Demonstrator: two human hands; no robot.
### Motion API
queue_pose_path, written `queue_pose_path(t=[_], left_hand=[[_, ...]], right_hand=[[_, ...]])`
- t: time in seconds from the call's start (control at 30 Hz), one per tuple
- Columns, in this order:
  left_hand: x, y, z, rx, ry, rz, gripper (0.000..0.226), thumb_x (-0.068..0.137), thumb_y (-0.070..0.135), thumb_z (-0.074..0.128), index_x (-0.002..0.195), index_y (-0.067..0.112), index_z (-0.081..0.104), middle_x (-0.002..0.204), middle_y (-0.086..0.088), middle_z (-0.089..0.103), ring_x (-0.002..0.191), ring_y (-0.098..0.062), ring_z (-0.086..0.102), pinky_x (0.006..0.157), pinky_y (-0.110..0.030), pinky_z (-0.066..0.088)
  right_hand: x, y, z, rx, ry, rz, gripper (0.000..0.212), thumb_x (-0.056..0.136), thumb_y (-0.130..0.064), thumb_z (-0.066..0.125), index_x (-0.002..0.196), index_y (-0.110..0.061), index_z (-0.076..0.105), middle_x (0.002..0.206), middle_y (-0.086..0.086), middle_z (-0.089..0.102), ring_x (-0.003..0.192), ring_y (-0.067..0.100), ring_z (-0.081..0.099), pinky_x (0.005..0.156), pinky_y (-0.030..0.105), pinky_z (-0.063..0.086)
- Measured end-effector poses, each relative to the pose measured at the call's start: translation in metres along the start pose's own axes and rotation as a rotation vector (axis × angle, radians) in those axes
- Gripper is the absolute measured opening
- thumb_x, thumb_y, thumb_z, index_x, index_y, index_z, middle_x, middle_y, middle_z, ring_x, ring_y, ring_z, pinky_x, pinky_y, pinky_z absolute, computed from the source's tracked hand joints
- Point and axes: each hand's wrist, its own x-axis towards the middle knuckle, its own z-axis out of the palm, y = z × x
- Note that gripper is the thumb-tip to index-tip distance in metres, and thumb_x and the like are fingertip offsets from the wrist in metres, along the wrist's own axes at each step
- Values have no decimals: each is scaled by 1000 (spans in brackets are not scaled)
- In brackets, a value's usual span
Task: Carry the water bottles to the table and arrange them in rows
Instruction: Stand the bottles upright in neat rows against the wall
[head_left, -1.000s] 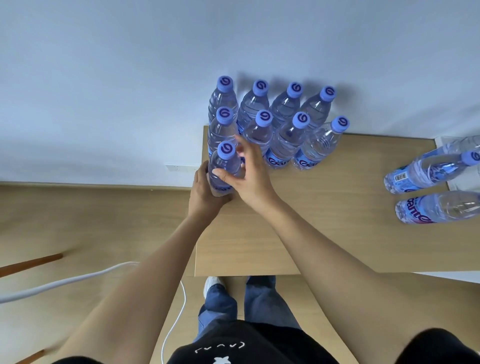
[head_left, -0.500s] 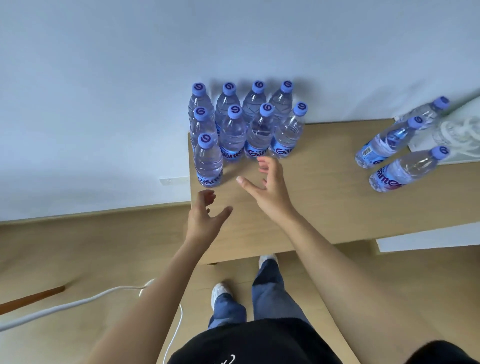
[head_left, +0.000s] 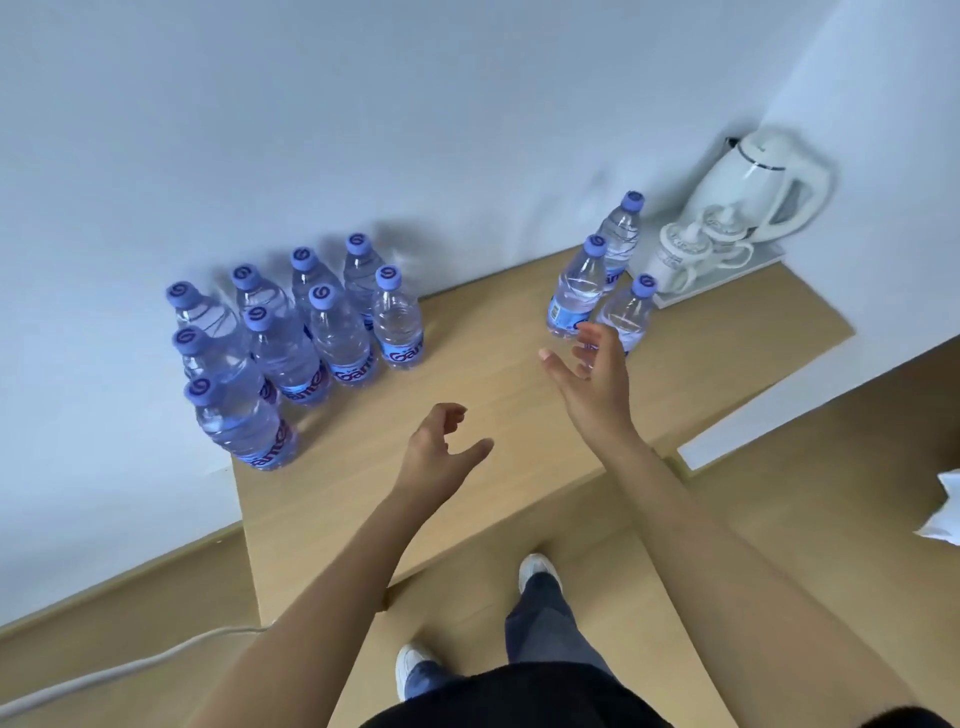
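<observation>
Several clear water bottles with purple caps stand in rows at the far left of the wooden table (head_left: 483, 415), against the wall; the nearest of them (head_left: 244, 426) stands at the left edge. Three more bottles stand apart at the right: one (head_left: 576, 291), one behind it (head_left: 621, 234), and one (head_left: 631, 312) nearest my right hand. My right hand (head_left: 592, 384) hovers open just in front of these three, fingers spread, holding nothing. My left hand (head_left: 436, 452) hangs over the middle of the table, fingers loosely curled, empty.
A white electric kettle (head_left: 753, 187) and white cups (head_left: 680, 254) stand on a white tray at the table's far right corner. A white cable (head_left: 104, 675) runs across the wooden floor at the lower left. My legs and shoes are below the table's near edge.
Both hands have let go of the front-left bottle and moved right. My right hand has reached toward the three bottles at the right; the view has swung right, showing the kettle.
</observation>
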Motion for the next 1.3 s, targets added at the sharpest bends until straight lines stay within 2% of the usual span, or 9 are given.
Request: queue_pose_path(t=[0.07,0.17,0.23,0.33,0.5,0.77,1.03,1.17,1.3], left_hand=[[14,18,26,15,-35,15,47,81,23,78,121,14,54,117,4,58,113,-13,53,92,-30,45],[38,45,65,26,-71,38,49,81,24,79,121,14,54,116,5,58,113,-13,53,90,-27,43],[53,59,89,29,-81,42,50,80,24,79,122,14,54,116,6,58,113,-12,53,90,-25,42],[74,74,121,42,-84,36,51,81,25,79,124,14,53,118,6,57,114,-12,53,91,-24,41],[100,87,159,73,-71,5,57,81,25,79,129,14,50,125,3,56,115,-12,52,92,-24,40],[117,91,186,89,-57,-61,66,82,23,78,137,11,43,136,-1,51,121,-17,50,95,-27,41],[126,88,195,182,-116,-77,85,79,26,81,146,9,31,149,-4,41,135,-20,40,105,-30,37],[123,93,198,153,-4,66,96,67,22,89,145,9,34,144,-4,43,133,-22,37,102,-21,31],[124,100,194,-7,51,143,101,56,21,96,139,7,40,133,-7,54,125,-25,52,102,-45,45]], right_hand=[[17,5,-23,4,73,-7,48,88,-20,74,127,-11,48,125,-1,48,111,16,53,99,35,47],[48,17,-57,-3,144,-25,48,86,-16,74,126,-10,47,123,-1,45,115,20,52,93,22,47],[71,27,-77,-46,152,-24,53,85,-18,76,128,-12,45,123,-3,43,119,20,48,97,25,44],[102,41,-95,-95,85,-1,63,83,-25,78,134,-11,44,130,-3,43,127,21,43,104,33,39],[142,59,-106,-108,-102,30,70,80,-29,81,137,-15,44,133,-7,44,130,16,40,98,21,31],[173,71,-106,-15,-351,101,40,75,-27,86,99,-37,57,103,-13,66,98,3,63,85,20,46],[183,72,-95,-80,-340,95,29,73,-35,84,91,-24,65,85,-12,71,85,8,67,82,31,54],[176,58,-93,-165,-285,64,32,72,-47,81,83,-22,65,80,-8,72,81,11,67,77,33,54],[171,32,-88,-222,-239,81,41,71,-54,79,80,-16,68,74,-4,71,77,14,67,73,33,54]])
